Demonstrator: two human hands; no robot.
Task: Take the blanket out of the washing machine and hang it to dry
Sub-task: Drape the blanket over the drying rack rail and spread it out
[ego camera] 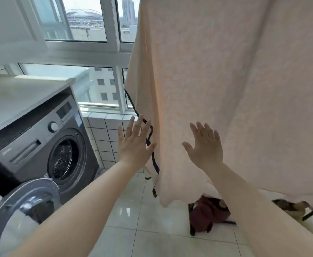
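A large pale pink blanket [226,80] hangs down from above and fills the right half of the view, its lower edge a little above the floor. My left hand [135,143] is raised with fingers spread, just left of the blanket's left edge. My right hand [205,145] is also spread flat, in front of the blanket's lower part; I cannot tell whether it touches the cloth. Neither hand holds anything. At the lower left stands the grey front-loading washing machine [40,138], its round door [22,206] swung open and the drum [62,156] showing bare metal.
A dark strap [153,156] dangles along the blanket's left edge. A dark red item [209,214] and a dark rack leg lie on the white tiled floor [133,210] under the blanket. Windows [81,21] and a tiled low wall [103,134] are behind.
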